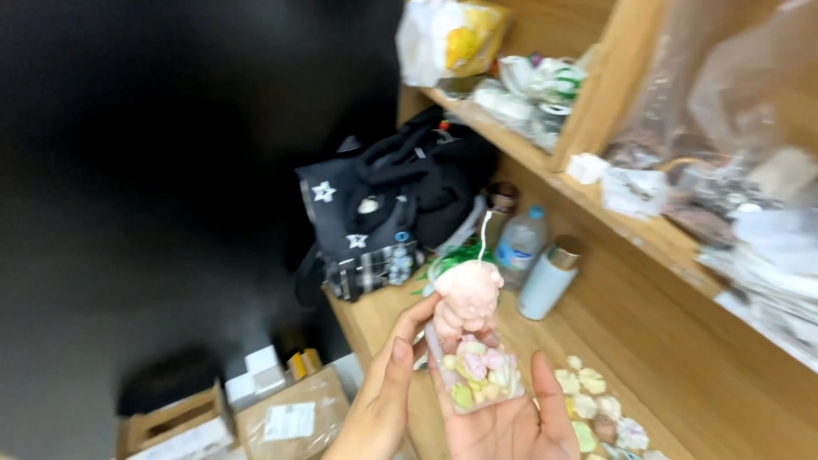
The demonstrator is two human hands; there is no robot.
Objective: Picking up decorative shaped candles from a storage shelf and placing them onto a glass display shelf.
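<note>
A small clear box of pastel flower shapes (479, 373) is cradled on the open right hand (511, 422), a pink bear-shaped candle (465, 298) perched on top. It is steadied by the left hand (381, 407), fingers half curled. More flower shapes (596, 413) lie loose on the bench (383, 317).

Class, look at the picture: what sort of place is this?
Probably a small craft workroom or storeroom: wooden shelves crammed with plastic bags, cardboard boxes below, and small pastel flower-shaped pieces laid on the wooden counter.

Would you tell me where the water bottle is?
The water bottle stands on the wooden desk, centre-right in the head view, between the black bag and a white tube.
</note>
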